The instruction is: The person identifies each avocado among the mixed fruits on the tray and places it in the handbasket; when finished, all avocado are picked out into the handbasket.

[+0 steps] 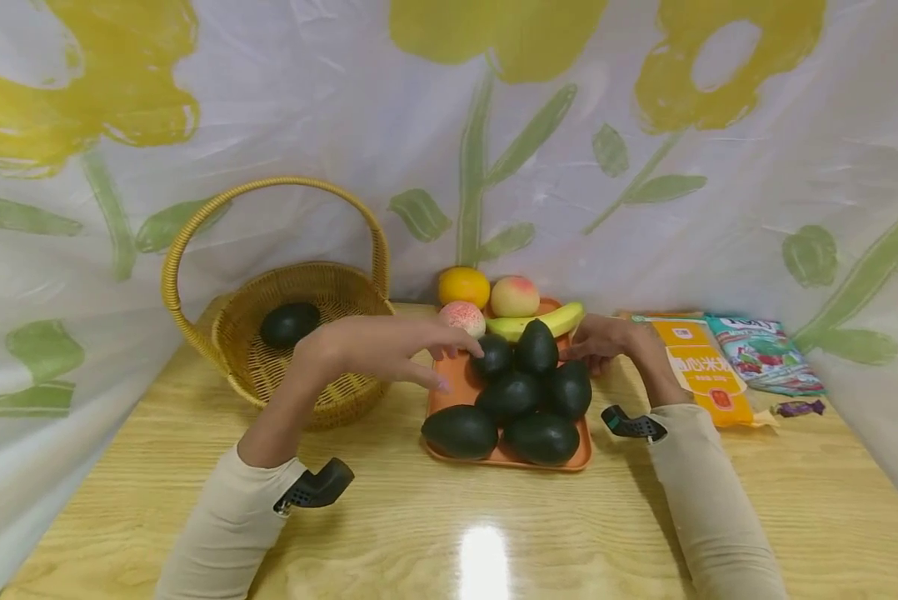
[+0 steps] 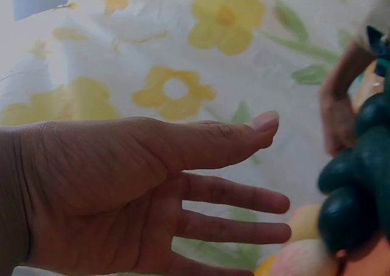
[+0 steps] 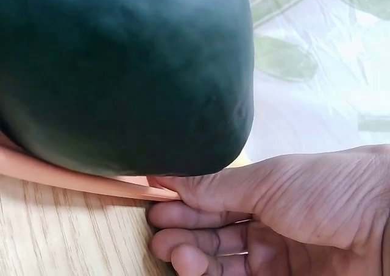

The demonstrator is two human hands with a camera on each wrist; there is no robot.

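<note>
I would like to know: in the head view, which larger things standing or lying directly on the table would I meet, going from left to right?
Wicker basket with one dark green fruit inside → orange tray bearing several fruits → yellow-orange packet → blue-green packet.

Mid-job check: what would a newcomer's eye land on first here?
Probably the dark green avocados clustered on the orange tray, whose edge the right hand pinches. Next, the tall-handled wicker basket left of the tray, with one avocado inside, and the large yellow flowers on the pale backdrop behind.
</note>
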